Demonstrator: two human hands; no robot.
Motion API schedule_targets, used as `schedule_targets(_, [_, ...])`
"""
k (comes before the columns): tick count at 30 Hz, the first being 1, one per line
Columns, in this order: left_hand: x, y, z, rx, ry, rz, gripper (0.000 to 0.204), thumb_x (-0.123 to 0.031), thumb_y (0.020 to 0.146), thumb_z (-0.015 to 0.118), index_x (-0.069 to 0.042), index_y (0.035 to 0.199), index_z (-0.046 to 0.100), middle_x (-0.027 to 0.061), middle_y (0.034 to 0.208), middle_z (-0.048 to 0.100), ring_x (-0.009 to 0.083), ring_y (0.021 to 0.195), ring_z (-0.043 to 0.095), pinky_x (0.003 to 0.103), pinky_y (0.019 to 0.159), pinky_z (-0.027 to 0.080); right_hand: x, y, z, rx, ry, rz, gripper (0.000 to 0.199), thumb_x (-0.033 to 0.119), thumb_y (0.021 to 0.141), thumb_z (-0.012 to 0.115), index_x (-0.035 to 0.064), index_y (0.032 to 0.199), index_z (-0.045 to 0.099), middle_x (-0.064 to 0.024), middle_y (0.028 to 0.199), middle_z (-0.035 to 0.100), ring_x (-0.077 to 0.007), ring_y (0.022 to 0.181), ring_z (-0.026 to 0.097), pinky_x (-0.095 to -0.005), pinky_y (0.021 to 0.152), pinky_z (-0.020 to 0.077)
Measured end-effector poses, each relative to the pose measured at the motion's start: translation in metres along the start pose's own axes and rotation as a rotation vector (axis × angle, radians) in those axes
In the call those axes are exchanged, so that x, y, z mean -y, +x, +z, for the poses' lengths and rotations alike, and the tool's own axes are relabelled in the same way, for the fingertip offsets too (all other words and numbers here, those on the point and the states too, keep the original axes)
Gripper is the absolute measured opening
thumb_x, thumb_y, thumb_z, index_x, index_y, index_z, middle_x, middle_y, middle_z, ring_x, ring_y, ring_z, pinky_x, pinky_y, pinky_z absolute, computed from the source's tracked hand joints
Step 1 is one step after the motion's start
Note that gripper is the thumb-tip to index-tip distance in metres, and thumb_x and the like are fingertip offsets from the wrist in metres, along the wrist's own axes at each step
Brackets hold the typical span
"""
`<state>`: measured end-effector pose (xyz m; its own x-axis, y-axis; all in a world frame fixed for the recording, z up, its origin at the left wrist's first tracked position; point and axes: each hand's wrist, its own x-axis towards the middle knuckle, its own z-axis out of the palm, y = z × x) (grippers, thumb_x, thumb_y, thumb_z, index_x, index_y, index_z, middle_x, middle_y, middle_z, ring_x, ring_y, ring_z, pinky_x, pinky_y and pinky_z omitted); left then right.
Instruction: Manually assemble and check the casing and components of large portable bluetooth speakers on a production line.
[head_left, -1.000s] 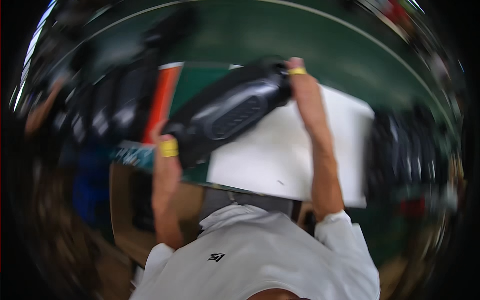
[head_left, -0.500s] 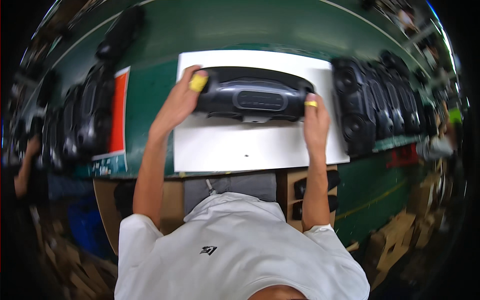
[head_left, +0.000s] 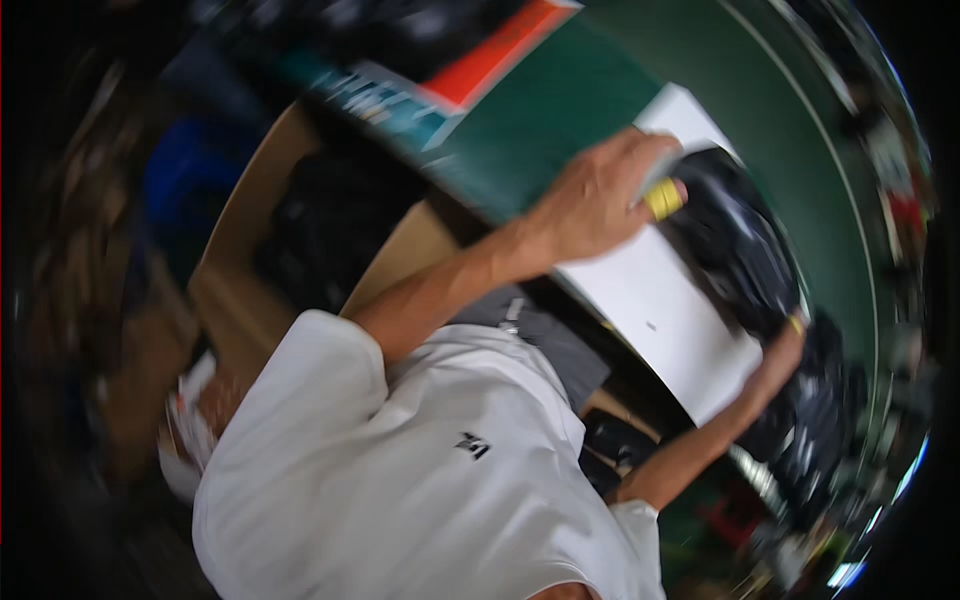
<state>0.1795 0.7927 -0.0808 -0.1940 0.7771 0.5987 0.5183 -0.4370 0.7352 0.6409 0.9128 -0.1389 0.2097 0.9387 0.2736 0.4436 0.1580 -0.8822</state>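
On the green bench (head_left: 600,110), tilted hard in this blurred view, a long black speaker-like unit (head_left: 735,250) lies along the far edge of a white sheet (head_left: 660,310). The person's left hand (head_left: 600,195) is closed over the unit's near end, a yellow-taped fingertip (head_left: 662,198) pressing on it. The right hand (head_left: 785,345) reaches to the other end, also with a yellow band at a finger; whether it grips or only touches cannot be told through the blur. So the unit sits between the two hands, resting on the sheet or just above it; the pictures do not settle which.

Several risks follow, as a judgement. If the right hand's hold is only light, the unit could pivot around the left hand and drop an end onto the bench. Other dark units (head_left: 815,420) crowd just beyond the right hand, so a swing that way could knock the held one against them. The sheet may slide under the load and carry it toward the bench's near edge, above the open cardboard box (head_left: 270,200) below. The head is turned away, so the hands are working partly unwatched.
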Motion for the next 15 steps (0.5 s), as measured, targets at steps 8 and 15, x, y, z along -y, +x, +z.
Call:
schedule_targets(8, [0.124, -0.288, -0.245, -0.464, 0.995, -1.176, 0.043, -0.043, 0.098, 0.078, -0.003, 0.112, 0.072, 0.0237, 0.107, 0.078, 0.0438, 0.1, 0.076, 0.053, 0.082, 0.059, 0.099, -0.044, 0.035, 0.062, -0.277, 0.234, 0.073, 0.058, 0.114, 0.051, -0.0033, 0.154, 0.057, -0.0197, 0.144, 0.066, -0.0261, 0.126, 0.061, -0.0366, 0.112, 0.0445])
schedule_targets(15, [0.17, -0.404, -0.264, -0.528, 0.11, -1.289, 0.046, -0.028, 0.108, 0.067, 0.007, 0.138, 0.062, 0.0156, 0.092, 0.079, 0.0192, 0.07, 0.071, 0.035, 0.065, 0.057, 0.059, -0.01, 0.026, 0.169, -0.257, -0.009, 0.078, 0.057, 0.115, 0.048, -0.0057, 0.161, 0.049, -0.0215, 0.161, 0.054, -0.0299, 0.144, 0.054, -0.0364, 0.123, 0.0361])
